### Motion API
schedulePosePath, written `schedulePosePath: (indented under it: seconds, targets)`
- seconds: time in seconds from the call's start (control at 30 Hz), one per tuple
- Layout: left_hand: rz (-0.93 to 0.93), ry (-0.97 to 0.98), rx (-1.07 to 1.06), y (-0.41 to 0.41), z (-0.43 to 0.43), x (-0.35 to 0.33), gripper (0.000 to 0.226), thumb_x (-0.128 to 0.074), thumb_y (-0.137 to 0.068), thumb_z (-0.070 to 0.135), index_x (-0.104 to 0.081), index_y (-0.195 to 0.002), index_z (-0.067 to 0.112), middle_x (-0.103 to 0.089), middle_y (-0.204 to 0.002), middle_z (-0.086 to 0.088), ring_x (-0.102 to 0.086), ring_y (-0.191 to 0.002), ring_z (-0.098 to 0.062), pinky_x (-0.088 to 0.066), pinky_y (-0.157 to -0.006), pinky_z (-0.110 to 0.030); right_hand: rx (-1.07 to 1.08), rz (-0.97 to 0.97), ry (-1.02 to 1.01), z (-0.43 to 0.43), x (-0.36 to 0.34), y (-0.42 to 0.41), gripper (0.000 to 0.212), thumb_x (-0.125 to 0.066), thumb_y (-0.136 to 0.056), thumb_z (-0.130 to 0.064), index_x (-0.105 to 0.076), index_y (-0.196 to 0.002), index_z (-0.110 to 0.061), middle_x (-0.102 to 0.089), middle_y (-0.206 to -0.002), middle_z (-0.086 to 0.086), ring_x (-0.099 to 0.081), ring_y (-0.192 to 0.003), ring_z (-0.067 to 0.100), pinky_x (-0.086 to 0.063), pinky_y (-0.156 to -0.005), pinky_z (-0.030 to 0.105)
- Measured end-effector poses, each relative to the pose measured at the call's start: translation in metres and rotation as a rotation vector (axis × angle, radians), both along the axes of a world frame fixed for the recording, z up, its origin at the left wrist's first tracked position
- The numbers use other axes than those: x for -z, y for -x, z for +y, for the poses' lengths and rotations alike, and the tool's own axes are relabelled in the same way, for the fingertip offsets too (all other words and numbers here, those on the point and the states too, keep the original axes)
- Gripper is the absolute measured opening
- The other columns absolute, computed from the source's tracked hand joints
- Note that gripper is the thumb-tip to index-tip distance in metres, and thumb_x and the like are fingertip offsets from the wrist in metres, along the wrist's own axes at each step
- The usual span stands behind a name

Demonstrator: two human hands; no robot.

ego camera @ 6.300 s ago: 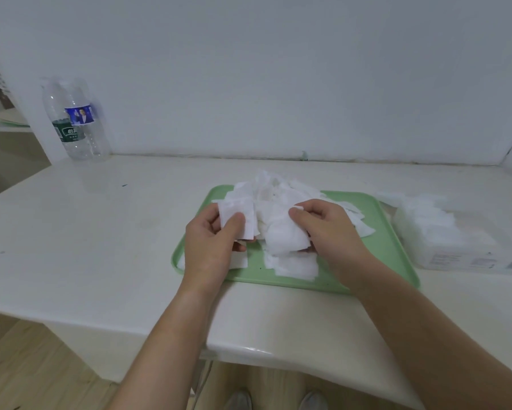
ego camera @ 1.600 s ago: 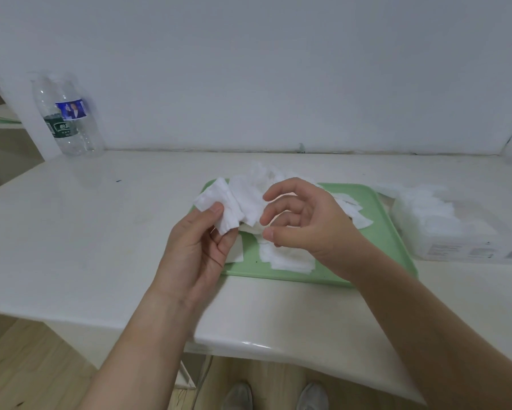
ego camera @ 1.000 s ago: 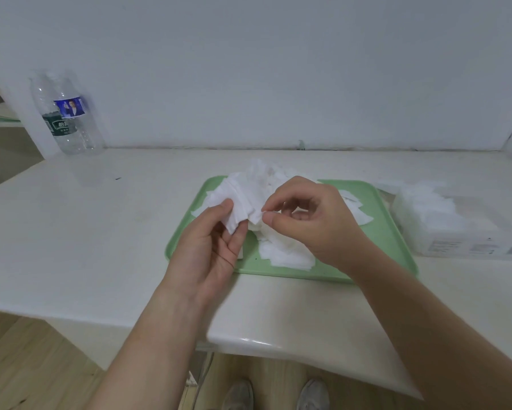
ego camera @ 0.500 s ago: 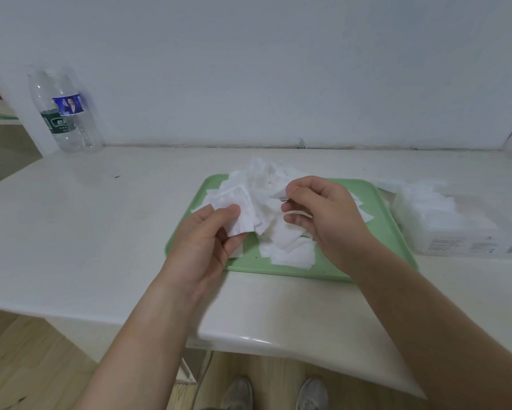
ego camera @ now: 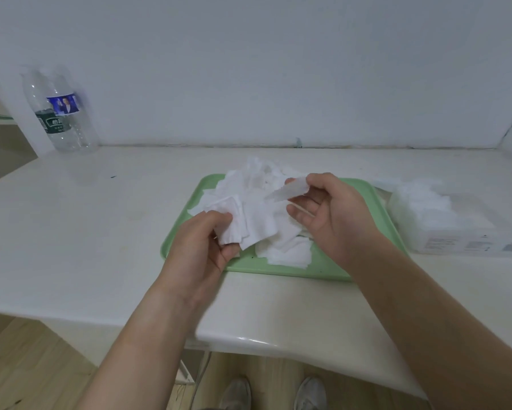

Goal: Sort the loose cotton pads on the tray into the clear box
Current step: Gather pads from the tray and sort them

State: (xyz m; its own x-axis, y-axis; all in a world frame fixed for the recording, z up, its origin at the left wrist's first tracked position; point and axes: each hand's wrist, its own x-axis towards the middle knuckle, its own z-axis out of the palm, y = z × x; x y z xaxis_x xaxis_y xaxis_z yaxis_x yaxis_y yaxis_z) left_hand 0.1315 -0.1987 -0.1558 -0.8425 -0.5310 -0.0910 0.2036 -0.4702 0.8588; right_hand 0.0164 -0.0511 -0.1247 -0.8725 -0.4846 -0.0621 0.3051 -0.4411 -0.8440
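My left hand pinches a little stack of cotton pads above the green tray so my right hand, pinching one pad, can add it before filling the clear box on the right.

Cotton pads: white, square, heaped loosely from the centre of the green tray toward its 12 o'clock edge. The left hand grips a stack. The right hand pinches a single pad. Clear box: at the tray's 3 o'clock, holding pads.
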Motion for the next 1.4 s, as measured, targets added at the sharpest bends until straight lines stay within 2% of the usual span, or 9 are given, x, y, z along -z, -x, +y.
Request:
schedulePosePath:
  seconds: [0.13,0.3,0.43,0.63,0.8,0.9,0.97,1.2,1.4]
  targets:
    - [-0.078,0.043,-0.026,0.0,0.0,-0.003,0.016,-0.053,-0.094,0.002,-0.067,-0.099,0.005,-0.065,-0.082,-0.003,-0.063,-0.064,-0.011,-0.05,-0.048,-0.02,0.048,0.022,-0.021,0.001,-0.001,0.002,0.016,-0.055,-0.098,-0.01,-0.061,-0.084,-0.011,-0.071,-0.08,0.006,-0.067,-0.075,0.022,-0.057,-0.067,0.032]
    - [-0.111,0.06,-0.045,0.001,-0.001,-0.003,0.024,-0.054,-0.093,0.002,-0.063,-0.116,0.002,-0.062,-0.095,-0.012,-0.061,-0.066,-0.014,-0.049,-0.047,-0.019,0.1,0.101,-0.173,0.001,0.004,0.004,0.008,-0.063,-0.098,-0.014,-0.065,-0.103,-0.009,-0.069,-0.095,0.011,-0.065,-0.071,0.018,-0.056,-0.061,0.028]
    - [-0.13,0.054,-0.062,0.002,0.001,-0.004,0.014,-0.056,-0.093,0.002,-0.064,-0.104,0.004,-0.063,-0.082,-0.007,-0.06,-0.061,-0.013,-0.048,-0.045,-0.019,0.02,0.104,-0.136,0.002,0.005,0.003,0.018,-0.069,-0.092,-0.01,-0.065,-0.11,-0.009,-0.071,-0.092,0.009,-0.065,-0.076,0.019,-0.057,-0.065,0.029]
    - [-0.125,0.223,-0.089,0.001,0.005,-0.003,0.011,-0.06,-0.091,0.004,-0.069,-0.095,0.007,-0.068,-0.074,-0.003,-0.059,-0.064,-0.016,-0.049,-0.056,-0.027,-0.072,0.093,-0.118,0.002,0.005,0.0,0.026,-0.069,-0.086,0.006,-0.063,-0.107,-0.007,-0.071,-0.092,0.009,-0.066,-0.077,0.021,-0.057,-0.065,0.027]
    - [-0.112,0.389,-0.108,0.002,0.012,-0.003,0.034,-0.063,-0.072,0.016,-0.069,-0.105,0.008,-0.071,-0.079,-0.002,-0.064,-0.07,-0.018,-0.053,-0.065,-0.032,-0.089,0.071,-0.078,0.001,0.002,0.0,0.02,-0.065,-0.087,0.009,-0.061,-0.094,-0.008,-0.065,-0.082,0.01,-0.064,-0.071,0.021,-0.058,-0.066,0.029]
    - [-0.096,0.332,-0.053,0.006,0.015,-0.006,0.015,-0.063,-0.089,0.003,-0.073,-0.099,0.008,-0.076,-0.085,-0.003,-0.071,-0.073,-0.015,-0.057,-0.063,-0.025,-0.11,0.056,-0.053,0.002,0.001,-0.001,0.016,-0.06,-0.091,0.007,-0.065,-0.097,-0.007,-0.069,-0.079,0.005,-0.066,-0.074,0.02,-0.059,-0.069,0.031]
    - [-0.084,0.28,-0.023,0.006,0.017,-0.008,0.022,-0.054,-0.097,-0.003,-0.073,-0.097,0.007,-0.078,-0.084,-0.003,-0.073,-0.071,-0.012,-0.055,-0.059,-0.019,-0.153,0.077,-0.047,0.004,0.0,-0.001,0.015,-0.059,-0.093,0.003,-0.068,-0.099,-0.007,-0.071,-0.076,0.002,-0.067,-0.071,0.016,-0.058,-0.073,0.032]
    - [0.012,0.199,-0.072,0.007,0.014,-0.012,0.023,-0.053,-0.097,-0.004,-0.071,-0.103,0.008,-0.077,-0.089,-0.001,-0.073,-0.078,-0.011,-0.057,-0.063,-0.02,-0.156,0.248,-0.282,0.009,-0.001,0.006,0.01,-0.065,-0.086,-0.009,-0.071,-0.085,-0.017,-0.066,-0.093,0.004,-0.062,-0.094,0.02,-0.054,-0.086,0.035]
    - [0.094,0.078,-0.137,0.011,0.015,-0.015,0.021,-0.053,-0.099,-0.002,-0.069,-0.111,0.006,-0.075,-0.097,-0.007,-0.072,-0.084,-0.015,-0.06,-0.069,-0.024,-0.41,0.219,-0.23,0.012,-0.002,-0.004,0.016,-0.063,-0.091,-0.004,-0.072,-0.086,-0.016,-0.069,-0.098,0.008,-0.068,-0.098,0.026,-0.054,-0.098,0.047]
